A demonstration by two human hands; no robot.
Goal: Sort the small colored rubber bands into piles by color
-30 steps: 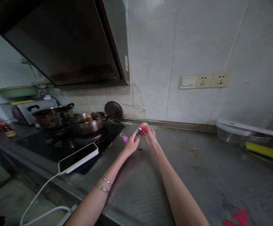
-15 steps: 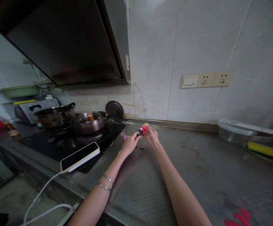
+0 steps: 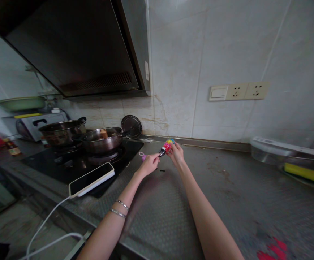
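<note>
Since the earlier frame, the right hand (image 3: 177,156) and the bright item (image 3: 168,145) have shifted slightly up and to the right, while the left hand (image 3: 148,165) has eased a little the other way. From my remote view, the item is in midair above the metal counter (image 3: 213,202), tilted, its red, yellow and blue part pinched in the right hand's fingers. The left fingertips are at its dark end (image 3: 162,153); I cannot tell whether they grip it. I judge the step in hand to be close two-handed work on that end, calling for a steady right hold and a sure left pinch. I count one bright item, one purple piece (image 3: 143,157) with a white loop just beyond the left hand, one small dark scrap (image 3: 162,170), one phone (image 3: 91,180), two pots (image 3: 102,145) on the stove, and two bracelets (image 3: 118,213).
</note>
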